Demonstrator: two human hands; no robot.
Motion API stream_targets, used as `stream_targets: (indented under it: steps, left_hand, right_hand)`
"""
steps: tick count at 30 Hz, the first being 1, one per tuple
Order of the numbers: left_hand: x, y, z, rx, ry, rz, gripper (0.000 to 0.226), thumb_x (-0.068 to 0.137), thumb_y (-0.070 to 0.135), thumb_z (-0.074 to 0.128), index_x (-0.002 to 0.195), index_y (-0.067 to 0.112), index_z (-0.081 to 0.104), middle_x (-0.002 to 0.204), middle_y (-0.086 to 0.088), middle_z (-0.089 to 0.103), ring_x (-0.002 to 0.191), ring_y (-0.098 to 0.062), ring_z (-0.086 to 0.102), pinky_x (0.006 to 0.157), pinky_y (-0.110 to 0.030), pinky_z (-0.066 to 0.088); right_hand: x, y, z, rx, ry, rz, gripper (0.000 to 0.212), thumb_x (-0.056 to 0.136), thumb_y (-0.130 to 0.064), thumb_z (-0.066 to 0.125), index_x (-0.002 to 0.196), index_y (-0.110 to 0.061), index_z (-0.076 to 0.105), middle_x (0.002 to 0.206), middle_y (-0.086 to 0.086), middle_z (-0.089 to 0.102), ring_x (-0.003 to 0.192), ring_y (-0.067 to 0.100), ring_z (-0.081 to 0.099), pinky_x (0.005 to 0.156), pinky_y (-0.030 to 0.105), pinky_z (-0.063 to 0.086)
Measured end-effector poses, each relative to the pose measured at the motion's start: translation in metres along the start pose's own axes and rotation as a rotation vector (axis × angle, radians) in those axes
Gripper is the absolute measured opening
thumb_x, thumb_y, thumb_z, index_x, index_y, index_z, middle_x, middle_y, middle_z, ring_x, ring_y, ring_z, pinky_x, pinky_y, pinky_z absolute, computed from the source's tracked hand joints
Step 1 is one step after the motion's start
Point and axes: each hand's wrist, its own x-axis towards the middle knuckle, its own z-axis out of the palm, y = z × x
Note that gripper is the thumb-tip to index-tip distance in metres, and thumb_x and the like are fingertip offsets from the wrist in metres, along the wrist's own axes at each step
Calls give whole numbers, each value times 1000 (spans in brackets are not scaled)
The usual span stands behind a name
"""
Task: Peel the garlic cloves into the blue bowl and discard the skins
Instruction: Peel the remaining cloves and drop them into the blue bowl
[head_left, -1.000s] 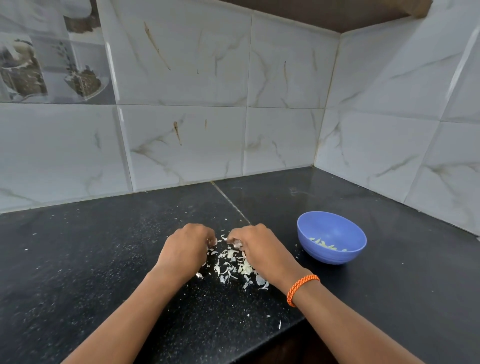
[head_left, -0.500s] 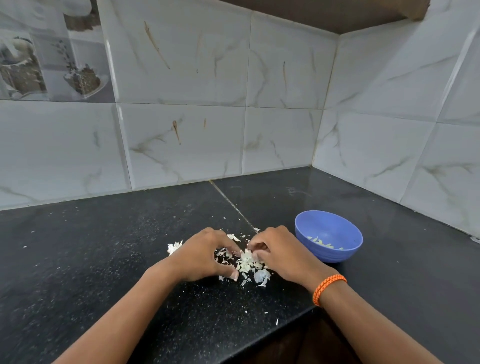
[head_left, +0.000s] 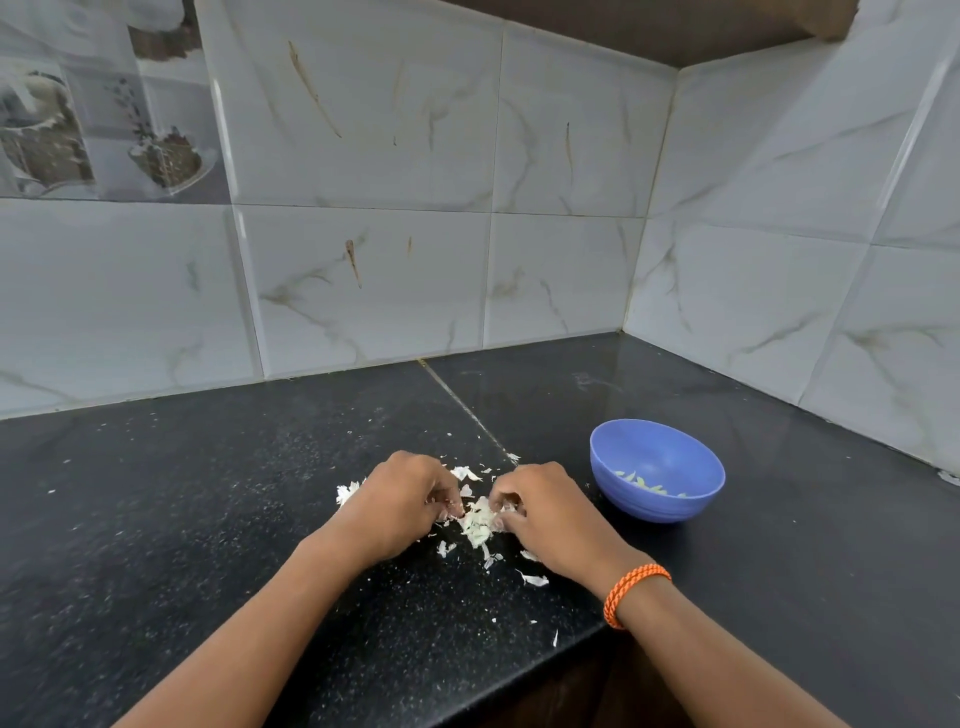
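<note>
2 hands work the same small heap, and that is where your trouble could start. Your left hand and right hand both have their fingers curled down onto the pile of garlic skins, fingertips nearly meeting over it near the front edge of the surface. They look to be pinching or raking the skins together, though I cannot tell whether either hand truly has hold of any.

The skins are thin, dry flakes, so I judge they will slip from a loose pinch and scatter. Several already lie loose toward the front edge, and a careless sweep could push them over it. A separate white clump sits just beyond your left hand, easy to miss. The blue bowl stands just to the right of your right hand, toward the corner of the surface, with a few peeled cloves in its bottom. A flick of that hand could drop skins in among them, or knock the bowl.

Your fingertips hide the middle of the heap, so I cannot say whether an unpeeled clove lies under them. The cloves in the bowl are too small to count. Where the skins should be discarded is not in view, and your forearms are cut off at the bottom.
</note>
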Motion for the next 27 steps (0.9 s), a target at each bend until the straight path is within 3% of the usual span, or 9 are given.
stream_targets:
  steps: [3, 6, 11, 13, 16, 19, 22, 27]
  left_hand:
    - [-1, 0, -4, 56, 76, 52, 28, 97, 12, 65, 94, 34, 81, 97, 16, 67, 88, -4, 62, 82, -33, 57]
    - [-2, 4, -6, 93, 121, 69, 27, 102, 18, 60, 103, 36, 79, 101, 16, 64, 100, -6, 56, 84, -32, 53]
    - [-1, 2, -1, 30, 149, 42, 18, 103, 26, 65, 112, 37, 77, 109, 20, 68, 109, -7, 52, 89, -32, 50]
    - [-1, 1, 3, 22, 174, 29, 16, 102, 28, 67, 110, 37, 77, 109, 20, 69, 109, -8, 53, 89, -30, 49]
    - [-1, 3, 5, -55, 182, 41, 15, 97, 31, 73, 109, 38, 78, 103, 20, 71, 103, -6, 58, 89, -31, 52]
    - [-1, 6, 5, -178, 170, 30, 10, 91, 34, 82, 100, 39, 80, 88, 20, 75, 86, -5, 67, 80, -35, 58]
    - [0, 7, 5, -208, 193, 9, 3, 91, 40, 84, 92, 38, 82, 80, 19, 76, 78, -4, 70, 73, -35, 58]
    - [0, 1, 2, -226, 246, -71, 3, 91, 38, 85, 89, 40, 84, 80, 22, 77, 78, -1, 71, 74, -35, 61]
  right_hand:
    - [9, -5, -6, 24, 55, -22, 21, 99, -11, 69, 93, -30, 76, 93, -6, 68, 74, 4, 59, 60, 12, 35]
    - [14, -13, -13, 50, 103, -56, 18, 104, -15, 64, 93, -21, 77, 86, -9, 67, 74, 3, 61, 61, 14, 38]
    - [18, -12, -12, 40, 90, -51, 17, 106, -20, 61, 95, -21, 75, 88, -8, 69, 76, 7, 63, 66, 24, 48]
    - [17, -12, -13, 39, 91, -47, 14, 102, -18, 67, 92, -22, 76, 83, -9, 68, 68, 6, 61, 59, 17, 42]
    - [15, -13, -11, 67, 128, -53, 12, 96, -15, 73, 88, -23, 76, 79, -9, 68, 65, 9, 62, 56, 18, 44]
    - [16, -13, -7, 124, 169, -52, 14, 93, -16, 77, 84, -26, 75, 79, -8, 70, 67, 15, 66, 63, 33, 56]
    - [16, -10, -3, 200, 176, -46, 13, 92, -20, 81, 83, -27, 76, 77, -10, 71, 68, 11, 67, 66, 34, 58]
    - [16, -3, 0, 233, 210, -44, 22, 105, -15, 63, 96, -26, 80, 76, -11, 73, 74, 8, 70, 74, 38, 61]
